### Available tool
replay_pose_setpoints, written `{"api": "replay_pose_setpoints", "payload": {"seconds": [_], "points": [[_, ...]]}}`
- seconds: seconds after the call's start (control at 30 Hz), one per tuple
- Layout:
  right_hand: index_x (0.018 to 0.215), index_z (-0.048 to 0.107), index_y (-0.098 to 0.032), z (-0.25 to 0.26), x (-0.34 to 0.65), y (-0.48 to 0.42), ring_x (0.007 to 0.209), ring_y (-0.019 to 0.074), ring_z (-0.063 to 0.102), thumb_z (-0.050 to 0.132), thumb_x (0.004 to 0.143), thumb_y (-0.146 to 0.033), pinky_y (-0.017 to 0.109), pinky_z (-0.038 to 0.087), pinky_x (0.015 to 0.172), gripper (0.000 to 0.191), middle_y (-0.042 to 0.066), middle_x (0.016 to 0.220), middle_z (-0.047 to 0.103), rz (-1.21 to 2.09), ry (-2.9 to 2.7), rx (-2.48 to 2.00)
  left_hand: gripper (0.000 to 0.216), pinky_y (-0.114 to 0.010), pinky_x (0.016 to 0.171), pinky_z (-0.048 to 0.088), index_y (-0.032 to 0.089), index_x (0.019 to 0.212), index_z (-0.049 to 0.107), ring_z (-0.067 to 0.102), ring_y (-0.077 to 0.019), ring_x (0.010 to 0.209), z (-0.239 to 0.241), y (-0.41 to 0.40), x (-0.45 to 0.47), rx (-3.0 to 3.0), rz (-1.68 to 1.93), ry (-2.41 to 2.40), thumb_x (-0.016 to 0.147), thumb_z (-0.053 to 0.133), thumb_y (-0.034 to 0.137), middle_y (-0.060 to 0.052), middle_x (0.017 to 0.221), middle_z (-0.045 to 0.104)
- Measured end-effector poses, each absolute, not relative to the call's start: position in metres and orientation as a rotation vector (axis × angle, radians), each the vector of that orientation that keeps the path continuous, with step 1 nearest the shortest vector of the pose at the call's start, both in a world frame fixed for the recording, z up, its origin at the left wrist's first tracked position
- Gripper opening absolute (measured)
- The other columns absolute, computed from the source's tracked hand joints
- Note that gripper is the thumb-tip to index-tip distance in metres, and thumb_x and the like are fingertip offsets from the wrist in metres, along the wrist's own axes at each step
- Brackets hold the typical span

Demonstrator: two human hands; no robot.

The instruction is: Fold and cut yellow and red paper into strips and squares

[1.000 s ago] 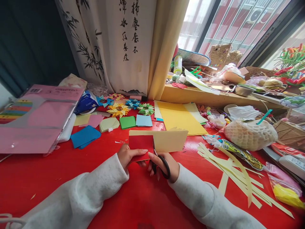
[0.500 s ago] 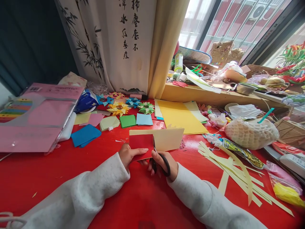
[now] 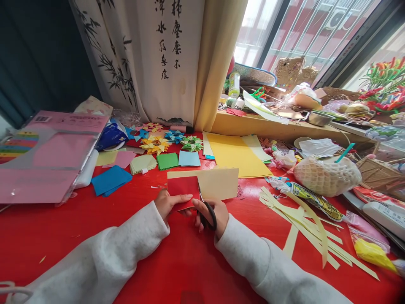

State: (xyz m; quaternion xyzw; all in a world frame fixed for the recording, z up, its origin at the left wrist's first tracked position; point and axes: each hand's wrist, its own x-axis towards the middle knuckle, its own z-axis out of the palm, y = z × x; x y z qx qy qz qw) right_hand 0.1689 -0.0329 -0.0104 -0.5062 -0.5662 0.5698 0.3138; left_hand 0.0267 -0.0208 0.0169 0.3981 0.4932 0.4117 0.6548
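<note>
My left hand pinches a red paper piece together with a pale cream sheet behind it, thumb across the front. In my right hand are black-handled scissors, fingers through the loops. Their blades point away from me and lie along the right edge of the red piece, against the cream sheet. How far the blades are parted I cannot tell. Both papers are held upright above the red table. Just beyond them lie stacks of green paper and light blue paper.
Blue sheets and a pink paper pack lie on the left. Folded paper wreaths and a yellow sheet sit at the back. Pale cut strips spread to the right, near a net-wrapped fruit with a straw.
The whole view has shifted slightly, so table items appear a little further left. My hands, the papers and the scissors keep nearly the same arrangement, with the blades still at the red paper's edge.
</note>
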Motion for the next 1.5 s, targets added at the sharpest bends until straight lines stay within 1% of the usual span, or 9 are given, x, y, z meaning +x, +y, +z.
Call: {"api": "replay_pose_setpoints", "payload": {"seconds": [0.27, 0.5, 0.63, 0.73, 0.93, 1.1, 1.23, 1.37, 1.5], "points": [[0.062, 0.049, -0.012, -0.006, 0.171, -0.031, 0.032, 0.0073, 0.046, 0.038, 0.067, -0.06, 0.016, 0.028, 0.028, 0.049, 0.001, 0.046, 0.052, 1.652, -1.431, -1.232, 0.024, -0.027, 0.048, 0.043, 0.009, 0.043, 0.059, 0.053, -0.0154, 0.038, 0.015, -0.023, 0.026, 0.979, 0.916, 1.061, 0.061, 0.06, 0.025, -0.005, 0.037, 0.057], [0.053, 0.048, -0.012, -0.001, 0.167, -0.03, 0.027, 0.0041, 0.04, 0.041, 0.064, -0.06, 0.016, 0.027, 0.03, 0.05, 0.0, 0.04, 0.05, 1.548, -1.433, -1.353, 0.02, -0.026, 0.045, 0.043, 0.008, 0.046, 0.059, 0.052, -0.0152, 0.037, 0.015, -0.023, 0.027, 0.975, 0.94, 1.08, 0.059, 0.061, 0.024, -0.004, 0.038, 0.056], [0.051, 0.047, -0.013, -0.002, 0.165, -0.031, 0.031, 0.0062, 0.044, 0.045, 0.061, -0.06, 0.017, 0.03, 0.033, 0.047, -0.001, 0.038, 0.049, 1.514, -1.433, -1.368, 0.019, -0.026, 0.044, 0.043, 0.009, 0.048, 0.059, 0.053, -0.0152, 0.038, 0.014, -0.022, 0.026, 0.982, 0.95, 1.078, 0.059, 0.061, 0.025, -0.004, 0.04, 0.057], [0.049, 0.045, -0.014, 0.001, 0.164, -0.033, 0.029, 0.0061, 0.043, 0.048, 0.06, -0.059, 0.017, 0.031, 0.034, 0.046, -0.002, 0.036, 0.047, 1.516, -1.408, -1.384, 0.02, -0.027, 0.045, 0.042, 0.009, 0.049, 0.06, 0.053, -0.0156, 0.038, 0.013, -0.022, 0.026, 0.99, 0.944, 1.089, 0.059, 0.061, 0.026, -0.004, 0.039, 0.057], [0.053, 0.048, -0.014, 0.006, 0.163, -0.035, 0.031, 0.0056, 0.043, 0.041, 0.063, -0.061, 0.018, 0.028, 0.031, 0.049, 0.0, 0.043, 0.052, 1.516, -1.386, -1.352, 0.028, -0.028, 0.045, 0.041, 0.009, 0.039, 0.057, 0.052, -0.0162, 0.037, 0.017, -0.026, 0.032, 0.982, 0.898, 1.017, 0.062, 0.056, 0.023, -0.006, 0.036, 0.056], [0.049, 0.047, -0.014, 0.001, 0.164, -0.033, 0.03, 0.0059, 0.043, 0.043, 0.063, -0.059, 0.018, 0.029, 0.033, 0.047, -0.001, 0.039, 0.049, 1.502, -1.41, -1.378, 0.03, -0.029, 0.047, 0.042, 0.01, 0.035, 0.056, 0.052, -0.0167, 0.038, 0.018, -0.027, 0.032, 0.982, 0.887, 1.017, 0.063, 0.053, 0.021, -0.007, 0.035, 0.055], [0.048, 0.046, -0.015, 0.002, 0.162, -0.032, 0.03, 0.0068, 0.044, 0.047, 0.06, -0.058, 0.019, 0.031, 0.034, 0.046, -0.002, 0.037, 0.047, 1.486, -1.392, -1.411, 0.028, -0.028, 0.048, 0.043, 0.01, 0.038, 0.058, 0.053, -0.0163, 0.038, 0.014, -0.026, 0.03, 1.014, 0.917, 1.039, 0.063, 0.055, 0.022, -0.006, 0.037, 0.056], [0.05, 0.047, -0.014, 0.004, 0.163, -0.032, 0.028, 0.0055, 0.041, 0.044, 0.062, -0.06, 0.018, 0.027, 0.03, 0.047, -0.001, 0.039, 0.049, 1.526, -1.376, -1.388, 0.03, -0.029, 0.049, 0.043, 0.01, 0.039, 0.057, 0.055, -0.0176, 0.041, 0.011, -0.027, 0.03, 1.027, 0.874, 0.949, 0.065, 0.053, 0.023, -0.007, 0.041, 0.058], [0.044, 0.043, -0.015, 0.001, 0.163, -0.03, 0.027, 0.0054, 0.041, 0.044, 0.061, -0.06, 0.018, 0.028, 0.032, 0.048, -0.002, 0.035, 0.047, 1.443, -1.408, -1.424, 0.028, -0.027, 0.05, 0.043, 0.01, 0.042, 0.059, 0.056, -0.0166, 0.044, 0.01, -0.026, 0.029, 1.034, 0.871, 0.955, 0.066, 0.053, 0.023, -0.006, 0.041, 0.058]]}}
